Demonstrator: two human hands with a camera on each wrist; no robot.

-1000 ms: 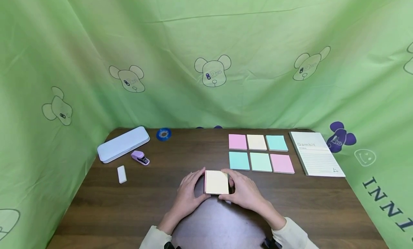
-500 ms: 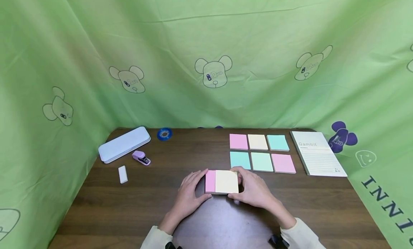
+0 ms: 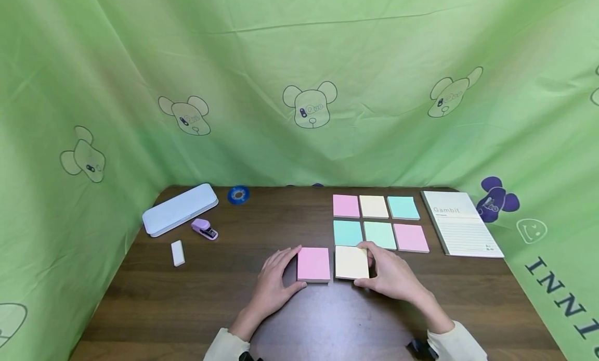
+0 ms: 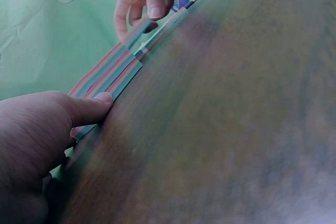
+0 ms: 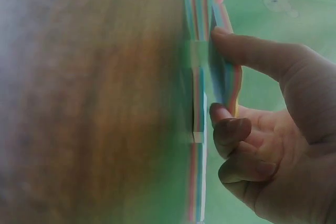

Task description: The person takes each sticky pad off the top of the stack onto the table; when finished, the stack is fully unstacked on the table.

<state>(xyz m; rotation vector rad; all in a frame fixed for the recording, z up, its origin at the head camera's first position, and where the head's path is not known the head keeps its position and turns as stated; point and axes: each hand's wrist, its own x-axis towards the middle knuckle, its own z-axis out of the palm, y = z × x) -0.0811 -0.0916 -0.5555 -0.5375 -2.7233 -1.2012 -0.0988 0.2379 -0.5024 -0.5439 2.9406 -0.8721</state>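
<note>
My left hand (image 3: 276,280) grips the left side of a pink-topped stack of sticky note pads (image 3: 313,265), thumb at the front edge and fingers behind. Striped pink, cream and teal edges of this stack (image 4: 107,72) show in the left wrist view. Just to its right, my right hand (image 3: 390,272) pinches a cream-topped sticky note pad (image 3: 352,262) between thumb and fingers. In the right wrist view that held pad (image 5: 218,72) is raised and tilted, apart from the stack.
Two rows of sticky note pads in pink (image 3: 346,206), cream (image 3: 373,206), teal (image 3: 403,207) and pale green (image 3: 379,235) lie behind the right hand. A notebook (image 3: 460,223) is at right. Leftward are a pencil case (image 3: 180,210), stapler (image 3: 204,229), white eraser (image 3: 178,253) and blue tape roll (image 3: 238,194).
The right hand has drawn the cream-topped pad rightward off the stack, baring the pink top and leaving a gap between them. The left hand has stayed at the stack.
</note>
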